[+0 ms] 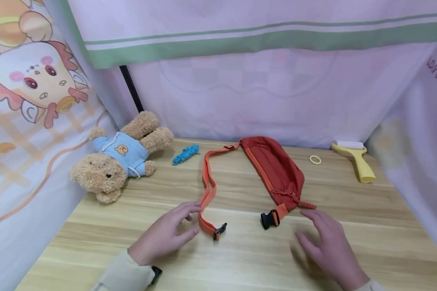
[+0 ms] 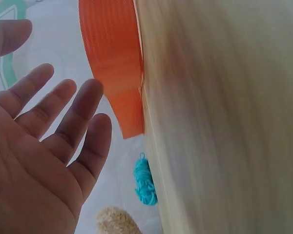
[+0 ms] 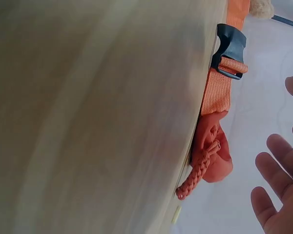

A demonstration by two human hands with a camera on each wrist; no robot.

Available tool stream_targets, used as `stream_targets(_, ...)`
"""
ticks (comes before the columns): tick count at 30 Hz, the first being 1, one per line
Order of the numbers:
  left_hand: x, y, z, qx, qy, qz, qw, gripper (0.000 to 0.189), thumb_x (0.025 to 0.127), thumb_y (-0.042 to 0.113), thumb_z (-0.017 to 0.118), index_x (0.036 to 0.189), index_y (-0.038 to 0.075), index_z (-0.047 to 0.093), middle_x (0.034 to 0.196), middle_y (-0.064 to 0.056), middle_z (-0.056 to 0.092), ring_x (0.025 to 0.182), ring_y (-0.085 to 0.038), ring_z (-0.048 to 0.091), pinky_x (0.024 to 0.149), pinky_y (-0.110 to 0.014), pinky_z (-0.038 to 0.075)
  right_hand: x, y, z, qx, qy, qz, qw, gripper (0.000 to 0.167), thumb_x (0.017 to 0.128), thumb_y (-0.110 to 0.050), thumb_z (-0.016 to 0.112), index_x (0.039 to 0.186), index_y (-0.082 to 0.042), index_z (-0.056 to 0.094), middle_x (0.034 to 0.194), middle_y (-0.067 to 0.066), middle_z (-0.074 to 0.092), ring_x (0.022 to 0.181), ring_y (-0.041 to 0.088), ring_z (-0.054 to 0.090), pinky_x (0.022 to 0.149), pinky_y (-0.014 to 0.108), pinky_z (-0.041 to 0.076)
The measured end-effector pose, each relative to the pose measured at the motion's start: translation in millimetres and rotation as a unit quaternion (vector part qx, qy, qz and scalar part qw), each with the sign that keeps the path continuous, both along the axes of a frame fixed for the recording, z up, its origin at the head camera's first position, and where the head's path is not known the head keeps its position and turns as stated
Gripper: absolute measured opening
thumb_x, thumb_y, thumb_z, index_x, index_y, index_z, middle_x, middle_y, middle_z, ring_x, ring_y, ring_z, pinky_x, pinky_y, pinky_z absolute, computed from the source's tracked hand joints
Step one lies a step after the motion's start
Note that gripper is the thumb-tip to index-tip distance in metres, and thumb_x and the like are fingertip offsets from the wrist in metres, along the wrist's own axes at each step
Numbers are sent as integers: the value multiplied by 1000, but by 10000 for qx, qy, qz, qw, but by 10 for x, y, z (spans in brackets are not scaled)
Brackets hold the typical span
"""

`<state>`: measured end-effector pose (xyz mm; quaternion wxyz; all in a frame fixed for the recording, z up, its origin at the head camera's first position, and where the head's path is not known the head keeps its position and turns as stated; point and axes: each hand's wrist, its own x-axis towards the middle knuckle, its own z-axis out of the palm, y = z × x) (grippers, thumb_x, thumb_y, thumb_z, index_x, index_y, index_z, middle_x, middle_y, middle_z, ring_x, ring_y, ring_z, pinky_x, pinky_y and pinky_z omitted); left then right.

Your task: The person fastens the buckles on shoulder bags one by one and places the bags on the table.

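Note:
A red waist bag (image 1: 273, 169) lies on the table with its orange strap (image 1: 206, 182) stretched out to the left. At the strap's end sits a black buckle half (image 1: 219, 230); the other black buckle half (image 1: 269, 219) is on the short webbing at the bag's near end. My left hand (image 1: 167, 230), fingers spread and relaxed, is right beside the strap, its fingertips overlapping it in the head view. My right hand (image 1: 327, 246) hovers near the bag's braided zipper pull (image 3: 198, 170), thumb and fingers apart. Neither hand holds anything.
A teddy bear (image 1: 120, 151) in a blue hoodie lies at the left, next to a bundle of blue cord (image 1: 186, 154). At the back right are a pale yellow ring (image 1: 315, 160) and a yellow-handled lint roller (image 1: 357, 159). Fabric curtains (image 1: 240, 101) enclose the wooden table (image 1: 247, 262).

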<state>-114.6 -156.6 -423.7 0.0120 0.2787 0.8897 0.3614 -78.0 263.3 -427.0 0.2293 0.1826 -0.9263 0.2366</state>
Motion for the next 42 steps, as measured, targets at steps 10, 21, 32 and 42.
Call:
stream_targets(10,-32,148,-11,228,-613,-242,9976,43,98,25,68,139,18,57,125,3,64,93,-8,63,80,-35,55,-135,-98,-48,-40,-440,173,9989,48,80,-13,85,124,-8,65,118,5,67,104,25,62,88,54,49)
stream_targets(21,-70,306,-64,135,-1061,-502,9930,41,96,31,70,133,16,60,111,8,61,82,-4,61,73,-26,54,-222,-210,-86,91,-1335,147,9909,48,85,-19,82,128,-11,62,117,3,66,101,22,63,85,48,53)
stream_targets(32,-113,451,-110,-50,-1652,-536,9848,24,92,31,75,113,22,67,96,14,64,82,-3,62,75,-25,52,-263,-362,-101,-336,-1989,-43,9794,53,84,-16,82,132,-15,59,110,2,65,106,23,63,93,51,51)
stream_targets(42,-129,492,-123,17,-1745,-395,9839,8,96,25,71,103,24,70,86,15,66,78,-4,63,69,-26,52,-367,-405,-144,-430,-2307,-290,9716,57,82,-13,82,135,-13,61,112,5,70,104,23,67,93,50,53)
